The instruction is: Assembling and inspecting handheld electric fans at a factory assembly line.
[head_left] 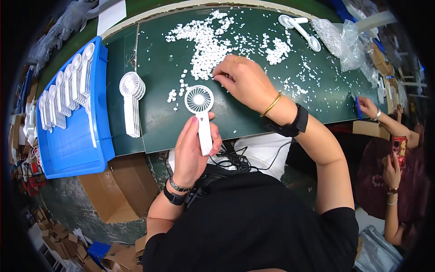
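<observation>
My left hand (186,144) is closed round the handle of a white handheld fan casing (199,100), its round slatted grille pointing away from me. A small dark spot shows on the casing just under the grille. Over the table, my right hand (247,81) has its thumb and fingers pinched together at the near edge of a heap of small white plastic parts (206,47). What lies between those fingertips, if anything, is too small to make out. A stack of similar white fan casings (131,102) lies on the green table (167,131) to the left of my left hand.
A blue tray (74,156) at the left holds several stacks of fan casings. Below it stands an open cardboard box (122,195). Loose fan pieces (301,29) and clear plastic bags (349,45) lie at the far right. Another person's hand (392,170) holds a red phone.
</observation>
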`<move>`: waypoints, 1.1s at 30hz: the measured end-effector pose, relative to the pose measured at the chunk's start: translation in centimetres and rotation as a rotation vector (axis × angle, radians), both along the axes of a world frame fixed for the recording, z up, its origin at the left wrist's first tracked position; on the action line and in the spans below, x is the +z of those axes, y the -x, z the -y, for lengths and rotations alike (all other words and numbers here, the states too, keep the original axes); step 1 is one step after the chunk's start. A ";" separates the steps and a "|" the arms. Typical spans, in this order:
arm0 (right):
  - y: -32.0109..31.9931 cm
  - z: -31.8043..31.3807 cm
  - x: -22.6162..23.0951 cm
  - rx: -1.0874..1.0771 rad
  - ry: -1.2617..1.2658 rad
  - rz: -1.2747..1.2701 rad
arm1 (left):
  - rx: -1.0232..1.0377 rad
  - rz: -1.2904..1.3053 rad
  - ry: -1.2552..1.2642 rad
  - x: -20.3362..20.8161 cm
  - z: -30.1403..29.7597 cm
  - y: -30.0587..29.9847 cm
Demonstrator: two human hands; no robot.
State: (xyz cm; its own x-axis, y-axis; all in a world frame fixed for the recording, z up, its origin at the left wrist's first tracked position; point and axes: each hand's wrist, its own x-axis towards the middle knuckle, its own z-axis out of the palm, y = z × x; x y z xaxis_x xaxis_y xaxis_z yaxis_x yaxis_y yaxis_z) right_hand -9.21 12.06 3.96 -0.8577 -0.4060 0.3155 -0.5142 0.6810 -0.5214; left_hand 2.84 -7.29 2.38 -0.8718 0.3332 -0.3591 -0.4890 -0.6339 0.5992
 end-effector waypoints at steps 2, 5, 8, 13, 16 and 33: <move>0.3 0.5 -0.6 0.009 -0.006 -0.027 | 0.003 -0.008 -0.001 0.0 0.0 0.1; 0.5 0.5 -1.7 0.011 -0.061 -0.092 | -0.011 -0.009 -0.016 -0.1 -0.4 0.0; 0.7 1.2 -2.3 -0.002 -0.156 -0.120 | -0.010 0.002 -0.020 -0.3 -0.4 0.1; 1.3 1.2 -2.6 -0.053 -0.205 -0.143 | -0.007 -0.069 0.001 -0.4 -0.7 -0.1; 1.5 1.1 -2.7 -0.040 -0.181 -0.163 | 0.018 -0.056 0.026 -0.4 -0.8 -0.2; -10.7 -7.1 -0.2 -0.299 0.259 0.128 | -0.146 0.025 -0.100 1.1 -1.9 -0.4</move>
State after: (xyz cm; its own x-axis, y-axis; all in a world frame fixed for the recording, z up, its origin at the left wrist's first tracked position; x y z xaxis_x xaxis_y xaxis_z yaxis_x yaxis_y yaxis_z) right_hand 1.52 19.11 3.73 -0.9647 -0.0539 0.2578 -0.2334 0.6282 -0.7422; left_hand 3.22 -5.35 3.47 -0.8027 0.4909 -0.3387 -0.5943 -0.6106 0.5234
